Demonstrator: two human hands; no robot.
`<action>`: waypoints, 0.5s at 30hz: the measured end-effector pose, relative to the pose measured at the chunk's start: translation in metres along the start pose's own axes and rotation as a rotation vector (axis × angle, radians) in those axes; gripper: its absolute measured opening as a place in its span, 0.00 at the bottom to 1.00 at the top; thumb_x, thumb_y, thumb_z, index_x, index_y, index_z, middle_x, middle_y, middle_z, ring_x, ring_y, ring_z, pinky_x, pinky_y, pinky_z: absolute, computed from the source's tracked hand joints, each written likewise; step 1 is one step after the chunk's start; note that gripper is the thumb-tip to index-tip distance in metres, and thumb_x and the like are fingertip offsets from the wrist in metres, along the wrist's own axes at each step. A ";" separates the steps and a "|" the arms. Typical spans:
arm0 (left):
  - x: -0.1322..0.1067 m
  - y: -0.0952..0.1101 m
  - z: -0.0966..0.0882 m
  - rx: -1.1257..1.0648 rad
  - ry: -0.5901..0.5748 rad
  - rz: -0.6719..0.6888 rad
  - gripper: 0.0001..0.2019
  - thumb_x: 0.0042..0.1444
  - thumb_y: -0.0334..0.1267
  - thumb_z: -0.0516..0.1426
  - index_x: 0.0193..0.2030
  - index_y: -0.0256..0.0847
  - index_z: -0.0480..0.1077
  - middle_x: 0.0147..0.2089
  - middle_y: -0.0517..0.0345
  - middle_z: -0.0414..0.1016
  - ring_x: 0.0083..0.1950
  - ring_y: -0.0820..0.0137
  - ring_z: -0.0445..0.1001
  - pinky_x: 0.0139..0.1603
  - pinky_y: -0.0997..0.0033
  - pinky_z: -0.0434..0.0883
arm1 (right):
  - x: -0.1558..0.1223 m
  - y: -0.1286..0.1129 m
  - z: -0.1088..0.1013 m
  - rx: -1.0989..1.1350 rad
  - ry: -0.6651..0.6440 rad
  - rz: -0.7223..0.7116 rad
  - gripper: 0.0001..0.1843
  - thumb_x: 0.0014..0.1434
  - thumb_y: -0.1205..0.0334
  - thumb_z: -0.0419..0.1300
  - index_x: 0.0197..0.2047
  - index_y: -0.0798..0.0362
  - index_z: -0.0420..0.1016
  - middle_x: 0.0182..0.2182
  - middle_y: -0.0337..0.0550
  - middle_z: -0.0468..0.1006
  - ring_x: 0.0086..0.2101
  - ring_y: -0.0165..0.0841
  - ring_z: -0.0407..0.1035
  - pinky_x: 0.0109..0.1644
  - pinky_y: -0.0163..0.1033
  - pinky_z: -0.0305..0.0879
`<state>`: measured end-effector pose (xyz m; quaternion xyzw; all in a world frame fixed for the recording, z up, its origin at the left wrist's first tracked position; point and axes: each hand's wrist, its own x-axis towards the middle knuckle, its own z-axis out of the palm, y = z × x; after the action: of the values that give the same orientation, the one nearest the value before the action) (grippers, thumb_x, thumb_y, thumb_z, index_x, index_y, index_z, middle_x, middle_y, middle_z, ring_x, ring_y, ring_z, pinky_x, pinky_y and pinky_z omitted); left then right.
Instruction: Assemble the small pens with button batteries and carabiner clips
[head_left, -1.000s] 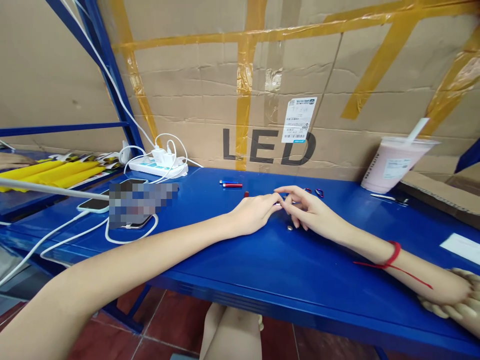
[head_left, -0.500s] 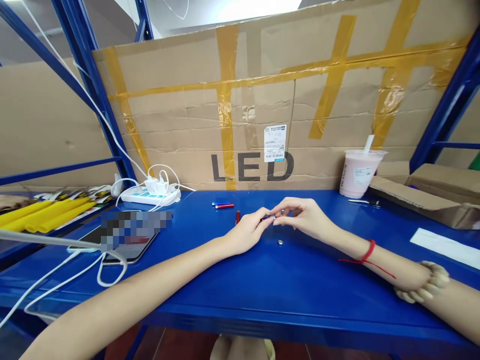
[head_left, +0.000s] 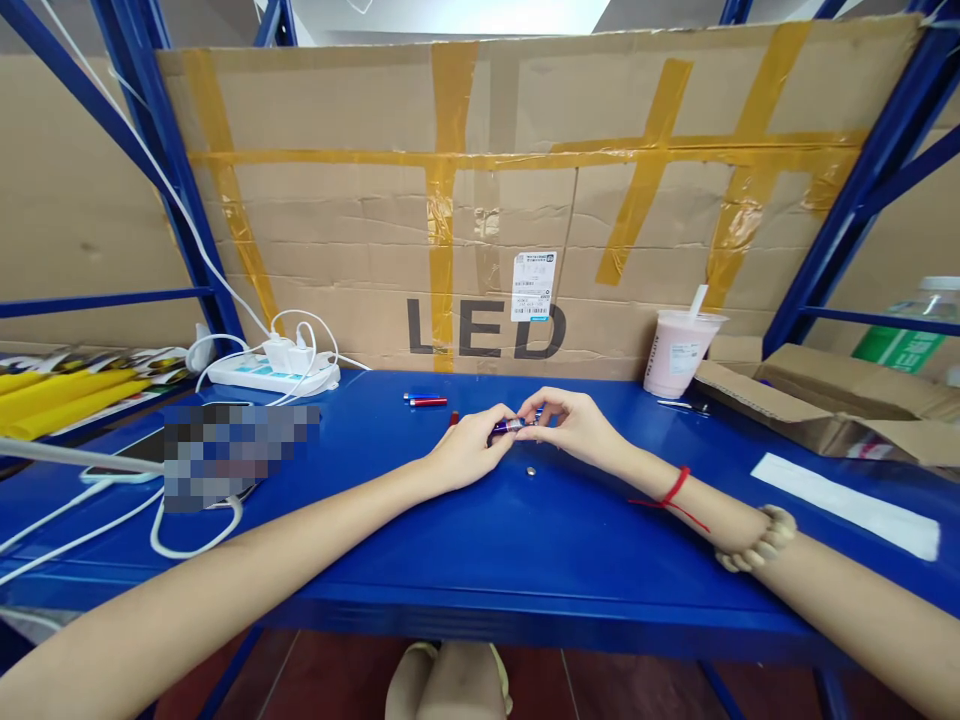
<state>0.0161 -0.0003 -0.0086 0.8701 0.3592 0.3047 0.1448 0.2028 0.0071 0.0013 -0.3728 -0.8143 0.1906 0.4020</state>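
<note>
My left hand (head_left: 472,448) is closed around a small shiny blue tube (head_left: 508,426) with a pale printed band, held level just above the table. At the tube's right end, my right hand (head_left: 566,425) pinches with thumb and fingertips; its curled fingers partly hide that end. Below the hands, a small round silver piece (head_left: 531,471) lies on the blue table (head_left: 555,545). Behind my left hand are a red tube (head_left: 429,402) and a blue tube (head_left: 417,396) side by side. Another red piece (head_left: 454,418) is mostly hidden by that hand.
A pink drink cup (head_left: 681,355) with a straw stands at the back right, beside an open cardboard box (head_left: 840,410). A white paper strip (head_left: 847,505) lies at right. On the left are a power strip (head_left: 274,372), white cables and a phone (head_left: 142,445).
The camera view has shifted, so the scene sits further left. Both hands remain together, and the blue tube between them now shows more clearly.
</note>
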 end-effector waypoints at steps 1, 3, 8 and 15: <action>0.000 0.001 0.000 0.033 0.005 -0.018 0.08 0.59 0.40 0.47 0.40 0.42 0.64 0.34 0.62 0.71 0.32 0.73 0.68 0.33 0.75 0.64 | 0.000 0.001 0.000 -0.020 -0.021 0.003 0.21 0.43 0.48 0.65 0.34 0.54 0.70 0.29 0.40 0.74 0.24 0.26 0.66 0.27 0.33 0.63; -0.001 0.004 -0.001 0.104 0.011 -0.044 0.07 0.58 0.38 0.47 0.40 0.43 0.64 0.35 0.62 0.71 0.33 0.72 0.69 0.32 0.74 0.65 | -0.001 0.002 0.000 -0.059 -0.095 0.005 0.23 0.42 0.46 0.65 0.35 0.54 0.68 0.31 0.39 0.72 0.24 0.25 0.65 0.27 0.33 0.63; -0.004 0.009 -0.004 0.288 0.011 -0.028 0.07 0.54 0.31 0.46 0.38 0.42 0.63 0.37 0.59 0.71 0.40 0.68 0.70 0.39 0.70 0.66 | -0.002 0.001 -0.001 -0.157 -0.242 -0.029 0.22 0.48 0.44 0.61 0.36 0.54 0.68 0.31 0.38 0.72 0.26 0.26 0.65 0.31 0.33 0.62; -0.004 0.009 -0.005 0.348 -0.018 -0.068 0.07 0.55 0.30 0.44 0.37 0.42 0.59 0.37 0.58 0.71 0.40 0.67 0.70 0.39 0.67 0.66 | 0.002 -0.002 -0.015 -0.579 0.059 0.067 0.21 0.56 0.41 0.51 0.38 0.50 0.71 0.34 0.38 0.75 0.30 0.29 0.68 0.34 0.36 0.60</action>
<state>0.0160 -0.0090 -0.0023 0.8722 0.4345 0.2249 0.0056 0.2132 0.0078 0.0130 -0.5041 -0.8100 -0.0475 0.2959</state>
